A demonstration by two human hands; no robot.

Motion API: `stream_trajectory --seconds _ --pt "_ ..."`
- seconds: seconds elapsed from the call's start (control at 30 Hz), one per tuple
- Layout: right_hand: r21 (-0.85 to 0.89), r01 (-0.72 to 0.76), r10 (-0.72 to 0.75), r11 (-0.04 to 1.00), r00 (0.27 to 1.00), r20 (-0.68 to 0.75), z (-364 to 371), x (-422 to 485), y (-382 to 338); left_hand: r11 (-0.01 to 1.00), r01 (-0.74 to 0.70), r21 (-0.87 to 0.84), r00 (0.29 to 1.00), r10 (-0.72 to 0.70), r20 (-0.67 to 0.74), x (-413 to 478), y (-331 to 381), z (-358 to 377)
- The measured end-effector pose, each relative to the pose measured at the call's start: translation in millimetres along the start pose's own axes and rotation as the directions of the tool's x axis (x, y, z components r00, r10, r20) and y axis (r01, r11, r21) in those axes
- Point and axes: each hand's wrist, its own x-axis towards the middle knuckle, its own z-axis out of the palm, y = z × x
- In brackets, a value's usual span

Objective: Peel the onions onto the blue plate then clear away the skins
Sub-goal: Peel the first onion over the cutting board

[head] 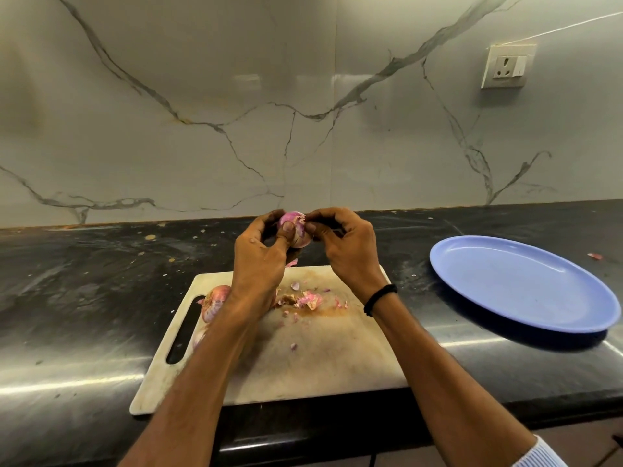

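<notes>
Onion (298,235) is gripped in the curled left hand (259,261) above the cutting board (320,358); the right hand (344,251) pinches loose skin (301,218) at its top. Bulb likely firm and slick, skin dry and brittle: pull from a lifted edge. Blue plate (522,284) lies well right.

Wall socket (508,66): white plate, three-pin outlet with switch beside it, mounted on backsplash.
Backsplash (236,96): pale marble-look panels; grey veins left of and below socket.
Panel joint (336,96): vertical, left of socket.
Thin white line (573,25): runs from above socket toward upper right.
Countertop (84,281): black polished stone, well below socket; meets backsplash along horizontal seam; smeared, dotted with pale flecks.
Front edge, far below socket: bright reflected streaks.
Soft glare patches on backsplash left of socket.
</notes>
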Motion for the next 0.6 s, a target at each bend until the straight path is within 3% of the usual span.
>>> stream_trajectory --seconds 0.2,0.5,0.6 --pt "-0.004 -0.026 0.026 1.000 0.999 -0.045 1.9 -0.6 -0.9 0.999 0.000 0.032 1.000 0.000 -0.013 0.6 0.5 -0.4" --pt "-0.289 0.150 -0.183 0.945 0.979 -0.092 14.7 -5.7 5.2 0.985 -0.030 0.170 0.999 0.033 -0.016 0.2 -3.9 2.3" --pt "-0.318 0.163 -0.187 0.934 0.981 -0.046 17.8 -7.4 3.6 0.994 0.064 0.089 0.998 -0.062 -0.029 1.4 -8.1 3.3"
